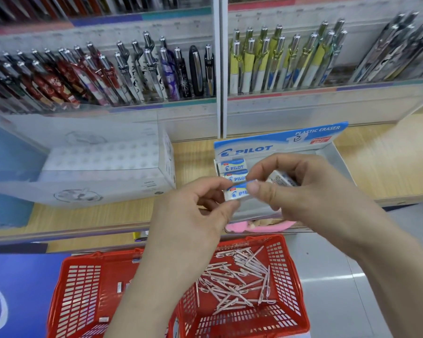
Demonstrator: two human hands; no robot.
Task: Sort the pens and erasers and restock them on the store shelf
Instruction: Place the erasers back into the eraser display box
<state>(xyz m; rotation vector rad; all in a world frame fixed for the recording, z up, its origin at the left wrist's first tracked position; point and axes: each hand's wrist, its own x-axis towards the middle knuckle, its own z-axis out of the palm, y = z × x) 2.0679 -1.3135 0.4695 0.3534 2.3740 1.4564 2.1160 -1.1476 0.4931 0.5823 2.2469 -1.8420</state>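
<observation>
My left hand [195,215] pinches a white and blue Pilot eraser [236,192] by its left end, just above the front of the Pilot eraser display box [276,140]. My right hand [300,189] touches that eraser's right end with thumb and forefinger and holds a second eraser [282,179] in its curled fingers. Two more erasers [232,165] lie stacked in the box's left rear corner. Below, a red basket [300,286] holds several pale pink pens [239,279] on its right side and a few small erasers [119,287] on its left.
A white pen display box [103,167] stands on the wooden shelf to the left. Racks of pens [103,74] fill the tier behind, with more pens at the right [286,59]. A pink item [259,226] lies below the eraser box. Grey floor shows at the right.
</observation>
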